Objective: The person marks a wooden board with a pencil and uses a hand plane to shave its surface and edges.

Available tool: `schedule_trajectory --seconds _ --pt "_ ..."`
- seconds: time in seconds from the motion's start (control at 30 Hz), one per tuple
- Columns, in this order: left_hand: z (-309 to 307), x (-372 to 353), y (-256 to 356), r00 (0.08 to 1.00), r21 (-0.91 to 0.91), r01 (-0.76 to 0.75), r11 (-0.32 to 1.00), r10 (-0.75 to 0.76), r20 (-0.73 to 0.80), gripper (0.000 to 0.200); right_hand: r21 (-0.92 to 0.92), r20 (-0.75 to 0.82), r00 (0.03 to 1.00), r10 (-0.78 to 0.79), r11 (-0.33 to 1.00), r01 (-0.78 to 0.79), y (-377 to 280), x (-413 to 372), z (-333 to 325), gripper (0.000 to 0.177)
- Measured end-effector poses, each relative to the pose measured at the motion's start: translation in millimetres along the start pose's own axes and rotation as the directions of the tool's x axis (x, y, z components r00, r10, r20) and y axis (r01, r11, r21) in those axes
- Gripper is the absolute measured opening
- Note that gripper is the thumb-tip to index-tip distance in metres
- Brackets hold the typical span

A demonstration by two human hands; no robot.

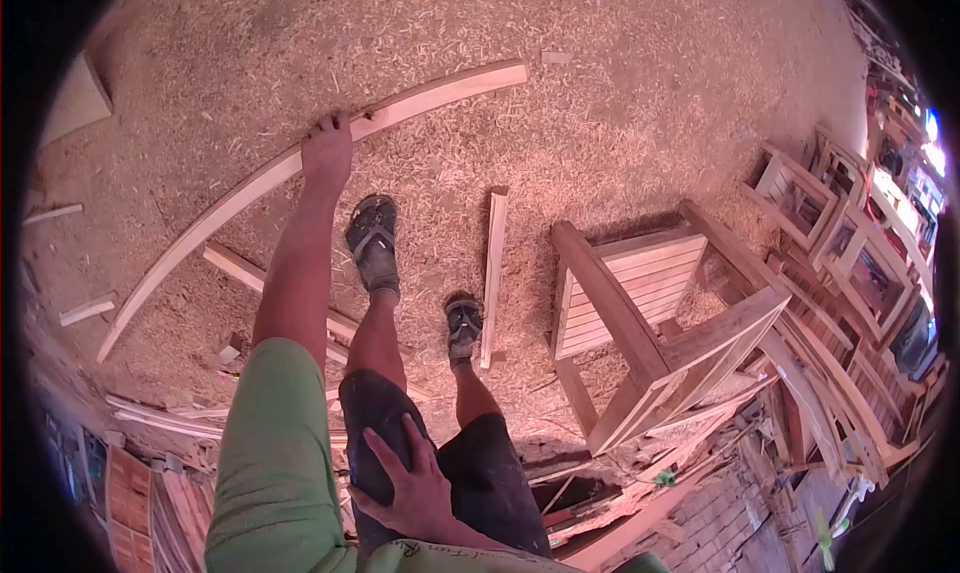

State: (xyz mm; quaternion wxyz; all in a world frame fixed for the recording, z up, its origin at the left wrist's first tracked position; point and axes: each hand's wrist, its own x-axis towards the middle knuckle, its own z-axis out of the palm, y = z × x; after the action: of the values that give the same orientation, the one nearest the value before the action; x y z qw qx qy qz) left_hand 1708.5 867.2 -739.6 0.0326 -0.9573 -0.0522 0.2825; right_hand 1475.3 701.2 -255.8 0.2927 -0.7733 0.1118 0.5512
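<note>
My left hand [327, 155] reaches out on a bare arm with a green sleeve and is wrapped round a long wooden plank [220, 203] near its middle. The plank looks curved in this wide view and slants from lower left to upper right. My right hand [412, 488] rests on my dark shorts at the thigh, its fingers spread, holding nothing. My feet, in dark sandals, stand on the floor just below the plank.
Wood shavings cover the floor [620, 103]. A short wooden strip [494, 273] lies beside one foot, another piece [235, 266] behind the other. A slatted wooden frame [635, 283] stands at the right, with more frames [800, 198] and stacked timber beyond.
</note>
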Motion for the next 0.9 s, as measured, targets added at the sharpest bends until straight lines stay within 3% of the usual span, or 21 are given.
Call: schedule_trajectory --seconds 0.1,0.23,0.27,0.3,0.37,0.4,0.43,0.5,0.57,0.6,0.67,0.7,0.8,0.9 --pt "-4.1 -8.8 -4.2 0.992 -0.075 -0.116 0.990 0.119 0.038 0.041 0.004 -0.034 0.998 -0.044 0.999 0.044 12.0 -5.4 3.2 0.100" --pt "-66.6 -95.9 -0.5 0.980 -0.070 -0.121 0.990 0.130 0.149 0.049 -0.042 -0.039 0.994 -0.104 0.994 0.103 37.9 -23.9 16.8 0.102" --pt "-76.5 -126.0 -1.6 0.982 -0.204 -0.069 0.977 0.102 0.157 0.056 -0.040 -0.027 0.994 -0.105 0.994 0.104 43.2 -28.6 16.9 0.104" --pt "-98.4 -159.6 -1.9 0.979 -0.226 -0.048 0.973 0.090 0.181 0.054 -0.058 -0.048 0.983 -0.176 0.983 0.174 56.2 -32.1 20.9 0.105" --pt "-113.0 -236.1 -7.5 0.990 -0.247 -0.138 0.959 0.128 -0.058 0.051 0.021 -0.061 0.945 -0.321 0.946 0.322 86.8 -42.1 20.7 0.100" --pt "-149.1 -273.7 -11.4 0.990 -0.316 -0.073 0.946 0.108 0.094 0.055 0.327 0.050 0.941 -0.335 0.896 0.301 116.1 -37.7 21.3 0.098" --pt "-155.3 -315.1 -17.6 0.994 -0.331 -0.106 0.938 0.113 0.000 0.056 0.590 0.174 0.911 -0.375 0.780 0.208 146.2 -36.2 17.1 0.097" --pt "-205.5 -410.1 -29.0 0.973 -0.423 -0.148 0.894 0.056 -0.222 0.053 0.867 0.208 0.964 -0.166 0.488 -0.103 201.9 -65.7 -13.8 0.092" --pt "-231.5 -492.2 -38.5 0.909 -0.314 -0.157 0.936 0.012 -0.418 0.051 0.820 -0.077 0.946 -0.315 0.520 0.240 216.4 -104.0 -48.2 0.087" --pt "-256.6 -532.5 -45.6 0.907 -0.350 -0.156 0.923 -0.006 -0.420 0.053 0.524 -0.158 0.840 -0.518 0.677 0.516 225.1 -115.3 -74.3 0.079" --pt "-311.0 -622.3 -50.6 0.909 -0.434 -0.163 0.886 -0.036 -0.415 0.059 0.579 -0.281 0.756 -0.591 0.525 0.624 197.9 -168.0 -106.9 0.069" --pt "-328.3 -662.1 -47.8 0.876 -0.439 -0.160 0.884 -0.078 -0.476 0.058 0.881 -0.294 0.859 -0.420 0.228 0.414 166.2 -226.2 -117.2 0.069" --pt "-373.7 -749.0 -41.3 0.760 -0.475 -0.184 0.861 -0.182 -0.624 0.055 0.847 -0.330 0.742 -0.583 0.165 0.506 145.0 -321.8 -117.8 0.078" --pt "-428.9 -821.9 -36.5 0.596 -0.505 -0.171 0.846 -0.319 -0.737 0.055 0.693 -0.463 0.583 -0.668 0.137 0.708 142.8 -392.1 -146.6 0.087"
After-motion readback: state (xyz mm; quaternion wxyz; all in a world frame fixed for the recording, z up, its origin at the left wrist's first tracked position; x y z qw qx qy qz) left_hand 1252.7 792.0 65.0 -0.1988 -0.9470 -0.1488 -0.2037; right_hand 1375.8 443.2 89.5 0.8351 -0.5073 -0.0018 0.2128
